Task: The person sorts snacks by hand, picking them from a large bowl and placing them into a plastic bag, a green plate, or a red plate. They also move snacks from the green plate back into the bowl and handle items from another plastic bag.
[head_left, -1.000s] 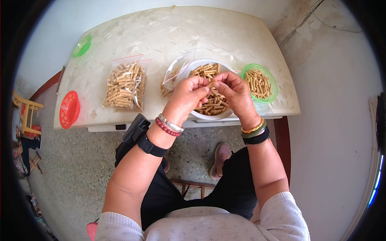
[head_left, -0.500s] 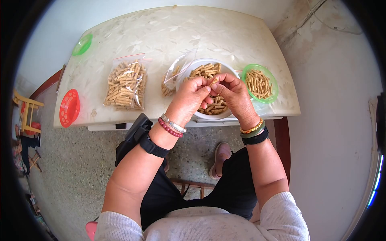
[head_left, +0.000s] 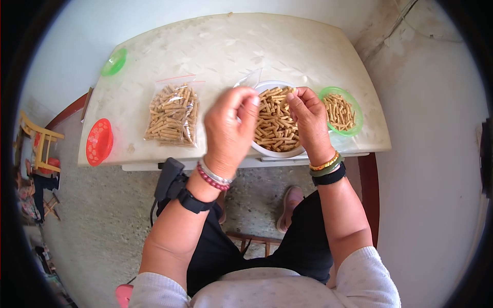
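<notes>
A white bowl (head_left: 278, 152) full of short tan sticks stands near the table's front edge. Over its right side, my right hand (head_left: 309, 115) pinches a small piece of stick (head_left: 291, 92) between thumb and fingertips. My left hand (head_left: 232, 123) is raised just left of the bowl, its fingers curled and blurred; whether anything is between them I cannot make out. Behind the left hand, an open clear bag (head_left: 250, 78) is mostly hidden. A filled clear bag of sticks (head_left: 172, 115) lies further left. Right of the bowl, a green basket (head_left: 358, 118) holds more sticks.
A red basket (head_left: 99, 142) sits at the left front of the pale table (head_left: 205, 46), and a green dish (head_left: 114, 62) at its back left corner. A wooden chair (head_left: 43, 141) stands on the floor at far left.
My hands, together over the bowl before, are now apart. The left hand has moved left, while the right hand remains over the bowl's right side. The view has shifted slightly.
</notes>
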The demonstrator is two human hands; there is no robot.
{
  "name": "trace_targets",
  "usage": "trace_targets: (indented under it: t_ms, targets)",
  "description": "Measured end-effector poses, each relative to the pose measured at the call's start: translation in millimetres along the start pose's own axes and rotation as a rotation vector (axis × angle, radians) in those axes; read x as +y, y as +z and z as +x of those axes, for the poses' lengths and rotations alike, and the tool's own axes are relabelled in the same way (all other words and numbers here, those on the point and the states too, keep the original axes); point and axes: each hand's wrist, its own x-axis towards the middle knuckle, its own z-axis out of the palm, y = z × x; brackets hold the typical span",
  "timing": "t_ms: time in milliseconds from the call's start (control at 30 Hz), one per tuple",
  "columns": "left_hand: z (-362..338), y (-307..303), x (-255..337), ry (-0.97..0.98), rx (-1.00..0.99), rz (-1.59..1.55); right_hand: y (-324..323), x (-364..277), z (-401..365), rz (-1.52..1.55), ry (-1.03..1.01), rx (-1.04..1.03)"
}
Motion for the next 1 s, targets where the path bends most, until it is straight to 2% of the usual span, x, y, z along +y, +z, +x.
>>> trace_targets:
  t_ms: [100,167,200,267,333,367,400,467,600,767,833,1000]
  targets:
    - [24.9,-21.1,-21.7,0.034,0.096,0.129,20.2,-2.2,3.0,0.035,-0.123,0.023]
    - [34.5,-27.8,-41.7,-0.130,0.043,0.152,36.9,-4.5,7.3,0.025,-0.188,0.029]
    - [36.5,-26.8,-48.7,-0.129,0.047,0.155,44.4,-4.4,10.4,0.017,-0.251,0.034]
    - [38.9,-26.4,-59.2,-0.273,-0.070,0.071,54.7,1.8,17.9,-0.037,-0.280,0.041]
    - [38.6,-23.9,-63.7,-0.254,-0.110,0.133,64.2,5.1,21.4,-0.279,-0.378,0.051]
    - [39.0,-22.5,-64.0,-0.306,-0.185,0.114,67.0,3.8,21.4,-0.461,-0.367,0.070]
    - [39.3,-21.6,-64.4,-0.358,-0.260,0.094,69.1,3.4,21.7,-0.460,-0.365,0.069]
    - [40.7,-20.6,-63.9,-0.359,-0.259,0.112,71.8,3.5,22.4,-0.765,-0.465,0.077]
    - [41.9,-19.9,-63.1,-0.353,-0.223,0.123,74.2,-3.2,19.0,-0.862,-0.425,-0.031]
    - [40.1,-18.6,-64.3,-0.360,-0.146,0.065,68.0,-12.0,18.7,-0.803,-0.434,-0.020]
    - [38.2,-16.5,-68.7,-0.245,-0.028,0.056,62.6,-18.2,18.0,-0.755,-0.405,0.011]
    - [35.1,-15.9,-62.4,-0.218,-0.004,0.092,42.0,-23.4,16.0,-0.692,-0.370,0.069]
